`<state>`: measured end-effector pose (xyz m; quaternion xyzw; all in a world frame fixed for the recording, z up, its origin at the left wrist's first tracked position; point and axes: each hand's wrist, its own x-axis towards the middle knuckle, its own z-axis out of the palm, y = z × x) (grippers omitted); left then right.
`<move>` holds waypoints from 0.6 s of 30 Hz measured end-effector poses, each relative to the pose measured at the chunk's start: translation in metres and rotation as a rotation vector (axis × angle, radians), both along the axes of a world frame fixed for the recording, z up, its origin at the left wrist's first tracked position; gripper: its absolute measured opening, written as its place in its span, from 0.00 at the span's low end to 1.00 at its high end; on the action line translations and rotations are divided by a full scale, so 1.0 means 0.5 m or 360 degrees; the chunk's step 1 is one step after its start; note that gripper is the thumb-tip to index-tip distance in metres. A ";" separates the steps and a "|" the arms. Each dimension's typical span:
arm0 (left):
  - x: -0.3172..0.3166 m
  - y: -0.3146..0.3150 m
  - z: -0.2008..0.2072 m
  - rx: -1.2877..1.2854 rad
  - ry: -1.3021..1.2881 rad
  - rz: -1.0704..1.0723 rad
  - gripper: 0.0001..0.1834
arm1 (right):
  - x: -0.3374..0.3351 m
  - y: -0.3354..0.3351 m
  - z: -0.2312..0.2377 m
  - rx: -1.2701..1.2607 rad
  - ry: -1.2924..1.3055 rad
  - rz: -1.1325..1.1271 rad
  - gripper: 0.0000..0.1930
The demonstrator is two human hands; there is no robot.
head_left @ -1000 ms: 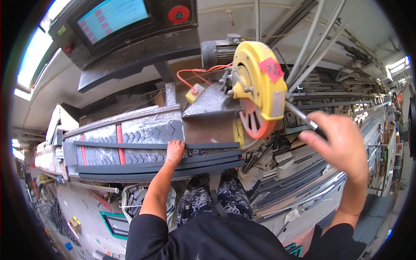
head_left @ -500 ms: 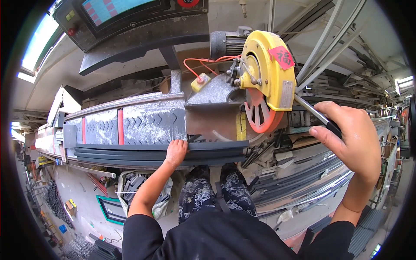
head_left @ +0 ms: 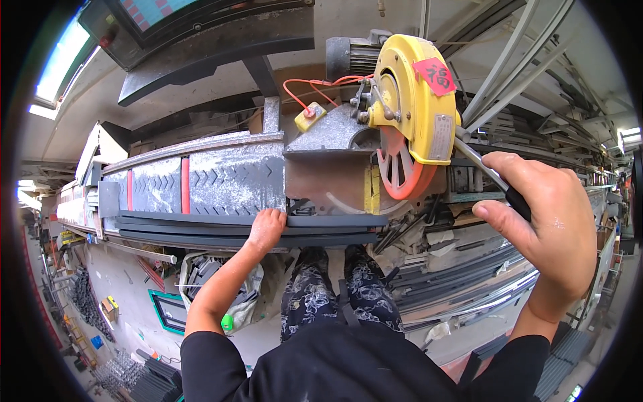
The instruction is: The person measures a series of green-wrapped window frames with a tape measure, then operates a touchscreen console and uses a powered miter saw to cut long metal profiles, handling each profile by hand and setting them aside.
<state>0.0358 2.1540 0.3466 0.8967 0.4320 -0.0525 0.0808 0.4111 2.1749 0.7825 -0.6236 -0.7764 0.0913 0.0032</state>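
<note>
My left hand (head_left: 268, 229) has its fingers bent over the top one of several long dark grey profiles (head_left: 328, 221), lying side by side along the front of the saw bed. Their right ends reach in front of the cutting gap. Raised on the right, my right hand (head_left: 552, 218) is wrapped round the black grip of a metal lever (head_left: 483, 164). That lever runs to a saw with a yellow blade guard (head_left: 410, 87). Below the guard shows the orange-red slotted disc (head_left: 400, 164), above and apart from the profiles.
A dark control panel (head_left: 221, 50) with a screen hangs at the upper left. The dusty bed (head_left: 231, 181) has red strips. Offcuts fill a white bag (head_left: 251, 305) on the floor at left. Long profiles (head_left: 462, 281) lie stacked at right. A motor (head_left: 348, 57) sits behind the guard.
The whole view has shifted slightly, with the saw and panel a little higher in the picture. Both hands keep their holds. A bright green object now shows beside the bag.
</note>
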 end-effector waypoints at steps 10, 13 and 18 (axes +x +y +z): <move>0.029 -0.137 -0.109 0.0353 -0.0107 0.0150 0.21 | 0.028 0.010 0.007 -0.0103 -0.0024 0.0159 0.25; 0.060 -0.119 -0.115 0.0349 -0.0104 0.0233 0.21 | 0.092 0.044 0.002 -0.0457 0.0793 -0.0130 0.21; 0.061 -0.128 -0.099 0.0350 -0.0081 0.0396 0.22 | 0.353 0.143 -0.295 0.0011 0.1359 -0.0859 0.15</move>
